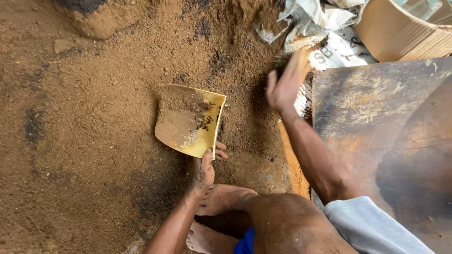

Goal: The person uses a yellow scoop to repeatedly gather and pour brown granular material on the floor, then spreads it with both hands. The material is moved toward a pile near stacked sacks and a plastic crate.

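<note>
inspector: state what your left hand has.

worker: my left hand (204, 170) is clamped on the near corner of a yellow scoop (189, 119), thumb on top, fingers curled under its edge. the scoop lies tilted on the brown soil (94, 117), its far end sunk into the heap, with a little soil and dark crumbs inside.

inspector: and the right?

worker: my right hand (284, 84) is raised, fingers apart and blurred, holding nothing. it hangs over the soil by the edge of a rusty metal sheet (376, 122), near crumpled white sacking (320, 28).

inspector: anything else around?

worker: a cardboard box (400, 30) stands beyond the sheet. my bare feet (221, 200) rest on the soil just behind the left hand, one knee bent above them.
</note>
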